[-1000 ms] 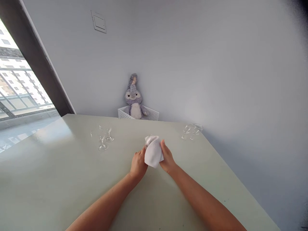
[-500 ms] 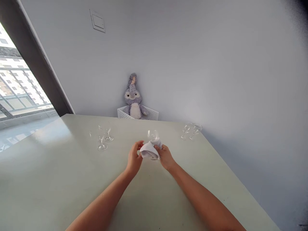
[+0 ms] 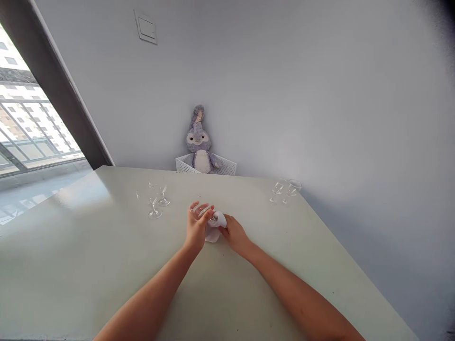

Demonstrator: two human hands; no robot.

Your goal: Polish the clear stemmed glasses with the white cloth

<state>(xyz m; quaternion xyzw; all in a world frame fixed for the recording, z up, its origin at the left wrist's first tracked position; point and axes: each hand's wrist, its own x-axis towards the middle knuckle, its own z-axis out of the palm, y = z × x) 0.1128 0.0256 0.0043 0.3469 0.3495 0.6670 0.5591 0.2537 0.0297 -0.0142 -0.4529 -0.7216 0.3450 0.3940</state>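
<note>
My left hand (image 3: 195, 228) curls around the clear bowl of a wine glass (image 3: 199, 207), which is tilted to the left. In my right hand (image 3: 236, 235) is a white cloth (image 3: 212, 235), wrapped about the lower end of the glass. The cloth hides the stem and foot. Both hands are close together over the middle of the table, fingers closed around what they hold.
Several clear stemmed glasses (image 3: 155, 214) stand left on the pale table (image 3: 106, 265). More glasses (image 3: 285, 192) stand by the right back edge. Behind the table, a plush toy (image 3: 202, 161) sits in a white perforated basket (image 3: 227, 167) against the wall.
The glass has gone from upright to tilted left. My left hand has closed around its bowl, while my right hand has moved left with the cloth to its lower end.
</note>
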